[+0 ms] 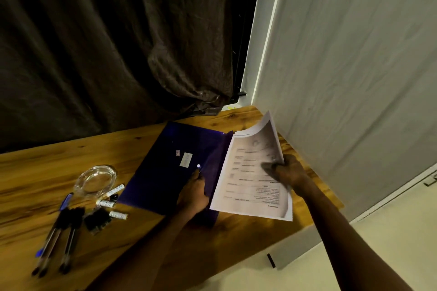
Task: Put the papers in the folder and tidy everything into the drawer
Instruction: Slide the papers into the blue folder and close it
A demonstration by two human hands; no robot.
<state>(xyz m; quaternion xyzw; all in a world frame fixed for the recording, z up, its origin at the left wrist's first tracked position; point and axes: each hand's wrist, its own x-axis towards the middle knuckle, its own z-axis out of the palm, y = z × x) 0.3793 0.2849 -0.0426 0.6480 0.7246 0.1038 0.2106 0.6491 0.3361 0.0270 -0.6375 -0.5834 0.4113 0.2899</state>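
Observation:
A dark blue plastic folder (165,163) lies on the wooden table (47,172), with a white label and a snap button on its front. My left hand (194,194) grips the folder's flap near the button and holds it lifted. My right hand (286,172) pinches a stack of printed papers (253,177) by its right edge. The stack is raised and curled, and its left edge meets the folder's opening. No drawer is in view.
Left of the folder stand a glass ashtray (94,179), several pens (59,231), black binder clips (97,220) and small white tubes (118,214). A dark curtain hangs behind the table. A pale wall (354,78) stands close on the right.

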